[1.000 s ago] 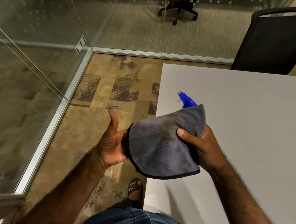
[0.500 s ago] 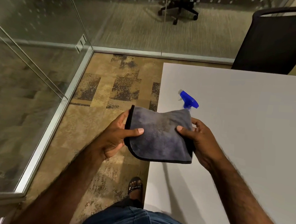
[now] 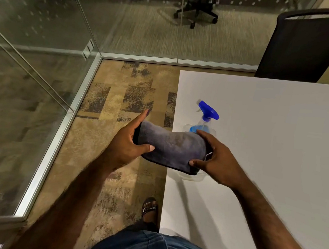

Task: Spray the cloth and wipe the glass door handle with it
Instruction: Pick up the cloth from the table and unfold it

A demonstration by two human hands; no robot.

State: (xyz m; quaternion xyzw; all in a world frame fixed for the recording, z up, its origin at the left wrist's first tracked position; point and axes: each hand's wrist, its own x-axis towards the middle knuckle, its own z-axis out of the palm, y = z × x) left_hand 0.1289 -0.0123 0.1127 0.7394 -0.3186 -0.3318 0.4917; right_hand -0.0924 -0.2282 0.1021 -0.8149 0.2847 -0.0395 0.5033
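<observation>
A folded grey cloth (image 3: 170, 148) with a dark hem is held between both hands over the left edge of the white table (image 3: 270, 135). My left hand (image 3: 126, 142) grips its left end, thumb on top and forefinger stretched out. My right hand (image 3: 215, 160) grips its right end, thumb at the near edge. A clear spray bottle (image 3: 206, 116) with a blue trigger head and blue liquid stands on the table just behind the cloth, its lower body partly hidden. The long thin metal bar (image 3: 29, 69) on the glass door runs at the left.
Glass walls (image 3: 28, 18) with a metal floor rail (image 3: 57, 133) close off the left and far sides. A black chair (image 3: 306, 46) stands at the table's far end. Patterned carpet (image 3: 101, 138) lies between glass and table. My sandalled foot (image 3: 149, 209) shows near the table's edge.
The cloth was folded smaller and lowered: first my left hand was open beside it, then it took the left end. The spray bottle behind is now more exposed.
</observation>
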